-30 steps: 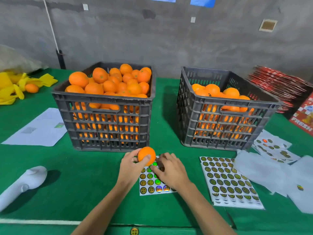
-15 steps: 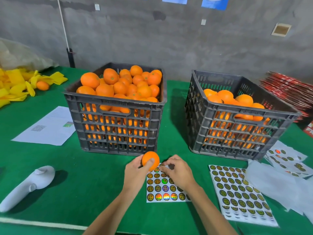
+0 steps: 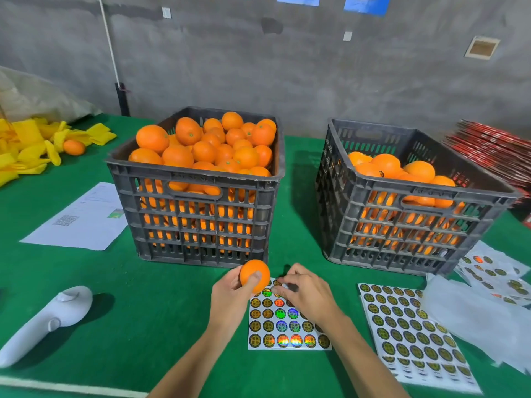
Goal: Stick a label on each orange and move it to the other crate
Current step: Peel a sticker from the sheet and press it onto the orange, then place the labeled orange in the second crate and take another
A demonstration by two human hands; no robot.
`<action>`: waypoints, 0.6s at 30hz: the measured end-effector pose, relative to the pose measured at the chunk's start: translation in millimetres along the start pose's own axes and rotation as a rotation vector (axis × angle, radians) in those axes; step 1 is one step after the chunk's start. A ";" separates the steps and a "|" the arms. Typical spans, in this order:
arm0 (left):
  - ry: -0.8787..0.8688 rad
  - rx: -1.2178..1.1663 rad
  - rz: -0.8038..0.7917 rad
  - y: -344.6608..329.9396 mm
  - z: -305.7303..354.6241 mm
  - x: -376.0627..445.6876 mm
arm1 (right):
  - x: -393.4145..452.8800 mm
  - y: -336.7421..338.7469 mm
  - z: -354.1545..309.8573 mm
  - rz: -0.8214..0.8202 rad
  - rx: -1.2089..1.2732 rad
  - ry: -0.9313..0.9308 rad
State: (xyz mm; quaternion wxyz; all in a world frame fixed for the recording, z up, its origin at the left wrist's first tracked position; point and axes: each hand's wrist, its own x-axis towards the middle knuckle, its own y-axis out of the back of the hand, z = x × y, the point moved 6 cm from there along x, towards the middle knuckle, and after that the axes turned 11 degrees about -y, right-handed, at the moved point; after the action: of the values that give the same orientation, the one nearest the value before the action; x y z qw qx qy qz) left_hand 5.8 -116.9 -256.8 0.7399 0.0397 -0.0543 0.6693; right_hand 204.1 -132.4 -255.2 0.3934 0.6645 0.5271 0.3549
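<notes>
orange [image 3: 254,274] in left hand [image 3: 232,294], right hand [image 3: 305,294] beside

The table [image 3: 149,311] is showing deep green, with a pale stripe running along its near edge. Both crates, the left crate [image 3: 198,214] and the right crate [image 3: 402,225], are looking dark grey, slotted, with bright orange fruit glowing through. The orange [image 3: 254,275] is shining plain orange. The sticker sheet [image 3: 287,326] is flashing gold-and-black rounds with rainbow glints; the second sheet [image 3: 413,337] is showing gold and black. Yellow wrappers [image 3: 31,150] are lying far left, beside a white paper [image 3: 83,222].
</notes>
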 end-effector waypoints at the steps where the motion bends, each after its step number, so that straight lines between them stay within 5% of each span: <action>1: 0.005 -0.006 -0.004 -0.3 -1.4 -0.3 | 0.7 0.3 -0.8 0.009 -0.010 0.016; 13: 0.012 0.001 -0.030 -0.6 -10.8 1.3 | -1.9 0.4 2.0 0.066 0.120 -0.019; 18: -0.002 0.013 -0.010 -0.8 -5.7 1.2 | -6.1 24.9 -3.9 0.279 0.428 -0.113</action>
State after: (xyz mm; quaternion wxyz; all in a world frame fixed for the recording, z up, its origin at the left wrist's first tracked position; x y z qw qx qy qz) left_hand 6.9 -115.0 -262.3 0.7429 0.0455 -0.0504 0.6660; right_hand 210.0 -141.2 -231.5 0.2202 0.8176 0.4705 0.2483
